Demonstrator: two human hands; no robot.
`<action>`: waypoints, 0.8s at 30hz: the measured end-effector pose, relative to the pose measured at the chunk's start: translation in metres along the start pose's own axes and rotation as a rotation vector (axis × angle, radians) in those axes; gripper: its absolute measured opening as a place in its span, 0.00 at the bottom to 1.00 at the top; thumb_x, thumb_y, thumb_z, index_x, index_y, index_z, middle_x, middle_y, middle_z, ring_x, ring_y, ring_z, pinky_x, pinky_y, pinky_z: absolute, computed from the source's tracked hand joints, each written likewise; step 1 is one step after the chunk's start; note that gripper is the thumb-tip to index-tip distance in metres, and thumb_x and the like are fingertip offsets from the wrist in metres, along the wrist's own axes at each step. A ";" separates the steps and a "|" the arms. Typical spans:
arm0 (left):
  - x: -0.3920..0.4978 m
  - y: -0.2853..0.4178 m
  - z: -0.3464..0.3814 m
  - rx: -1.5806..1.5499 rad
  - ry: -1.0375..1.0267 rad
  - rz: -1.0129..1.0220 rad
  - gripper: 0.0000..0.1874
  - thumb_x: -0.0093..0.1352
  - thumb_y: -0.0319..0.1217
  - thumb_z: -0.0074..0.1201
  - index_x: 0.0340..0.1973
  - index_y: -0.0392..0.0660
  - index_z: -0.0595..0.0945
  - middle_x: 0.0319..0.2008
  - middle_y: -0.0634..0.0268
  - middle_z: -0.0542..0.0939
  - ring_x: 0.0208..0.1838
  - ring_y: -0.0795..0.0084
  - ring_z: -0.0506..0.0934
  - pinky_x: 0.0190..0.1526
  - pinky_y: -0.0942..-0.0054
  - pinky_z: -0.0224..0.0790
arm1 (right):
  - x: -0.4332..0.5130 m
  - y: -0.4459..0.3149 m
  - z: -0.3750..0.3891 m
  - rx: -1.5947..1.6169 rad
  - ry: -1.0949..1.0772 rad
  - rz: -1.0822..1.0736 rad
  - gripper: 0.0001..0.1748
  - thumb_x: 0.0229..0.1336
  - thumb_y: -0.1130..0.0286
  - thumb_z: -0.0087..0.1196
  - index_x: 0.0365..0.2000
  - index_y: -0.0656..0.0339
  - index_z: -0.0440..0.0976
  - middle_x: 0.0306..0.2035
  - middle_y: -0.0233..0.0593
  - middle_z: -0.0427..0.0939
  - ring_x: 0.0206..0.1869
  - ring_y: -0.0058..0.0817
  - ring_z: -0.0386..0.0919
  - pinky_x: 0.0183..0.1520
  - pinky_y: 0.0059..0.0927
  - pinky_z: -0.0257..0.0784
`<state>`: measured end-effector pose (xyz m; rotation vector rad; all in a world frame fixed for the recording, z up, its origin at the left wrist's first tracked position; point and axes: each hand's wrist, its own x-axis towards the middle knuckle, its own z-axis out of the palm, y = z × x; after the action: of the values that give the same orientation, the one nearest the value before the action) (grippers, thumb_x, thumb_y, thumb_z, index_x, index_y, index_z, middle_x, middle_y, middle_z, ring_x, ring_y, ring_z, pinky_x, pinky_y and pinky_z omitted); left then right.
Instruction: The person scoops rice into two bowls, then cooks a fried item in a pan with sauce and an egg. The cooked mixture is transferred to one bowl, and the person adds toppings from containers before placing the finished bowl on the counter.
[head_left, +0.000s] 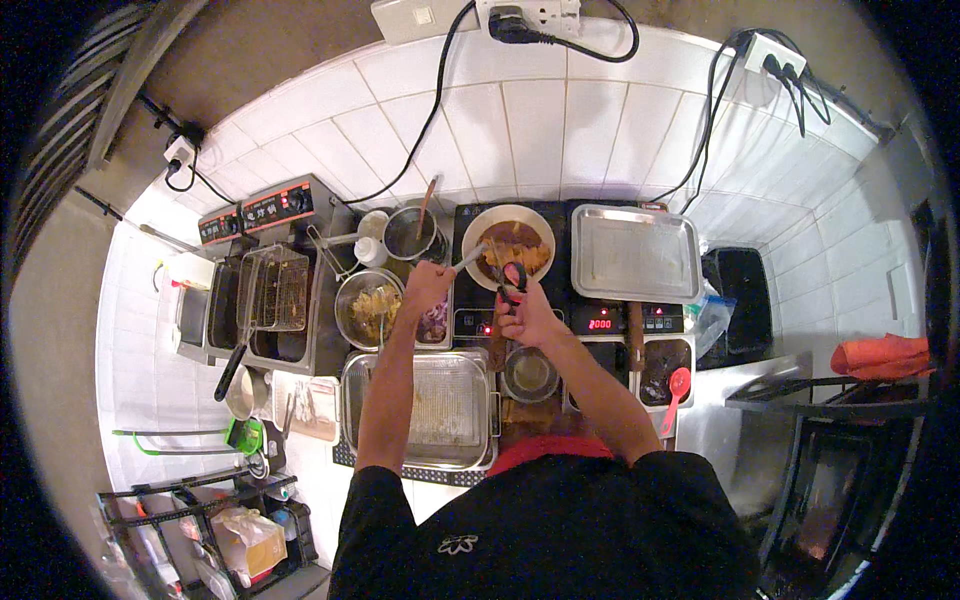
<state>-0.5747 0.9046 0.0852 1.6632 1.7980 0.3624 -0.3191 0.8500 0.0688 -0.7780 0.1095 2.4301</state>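
My left hand (430, 286) grips metal tongs (470, 257) that slant right over a round light-coloured pan (550, 259). In the pan lie brown sauce (517, 227) and golden-brown pieces of food (519, 258). My right hand (527, 313) holds scissors (513, 279) with black and red handles, and their blades point into the food. The tongs' tips also reach the food; their exact contact is too small to tell. The pan sits on a black induction cooker (469, 292). Left of my left forearm stands a bowl of yellowish food (375, 306).
A metal tray (634, 251) covers the right-hand cooker. Nearer me are a rectangular tray with a rack (450, 409) and a round metal bowl (531, 373). A deep fryer with a wire basket (277, 289) stands left. A dark pot (412, 234) and a white bottle (369, 252) stand behind; a red spoon (678, 386) lies right.
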 end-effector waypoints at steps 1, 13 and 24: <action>0.001 -0.001 0.000 -0.022 0.009 0.018 0.25 0.71 0.45 0.58 0.24 0.33 0.84 0.14 0.50 0.78 0.18 0.61 0.78 0.27 0.57 0.70 | 0.005 -0.001 -0.001 0.057 0.031 0.016 0.33 0.52 0.31 0.65 0.30 0.51 0.71 0.21 0.27 0.69 0.15 0.18 0.57 0.15 0.21 0.48; -0.004 0.008 -0.002 0.002 0.051 0.065 0.25 0.70 0.45 0.57 0.25 0.33 0.84 0.17 0.44 0.79 0.22 0.49 0.82 0.30 0.51 0.73 | 0.023 0.007 0.000 0.015 0.112 -0.162 0.22 0.65 0.45 0.63 0.31 0.50 0.70 0.22 0.25 0.67 0.15 0.15 0.54 0.13 0.20 0.48; -0.001 0.009 0.015 0.267 0.072 0.068 0.24 0.73 0.45 0.52 0.31 0.34 0.87 0.35 0.38 0.85 0.41 0.36 0.85 0.49 0.44 0.78 | 0.037 0.016 -0.002 -0.049 0.126 -0.285 0.11 0.77 0.56 0.46 0.40 0.45 0.76 0.29 0.33 0.69 0.16 0.14 0.52 0.14 0.19 0.45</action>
<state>-0.5583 0.9014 0.0792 1.9195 1.9133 0.2209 -0.3513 0.8554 0.0451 -0.9037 -0.0116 2.1221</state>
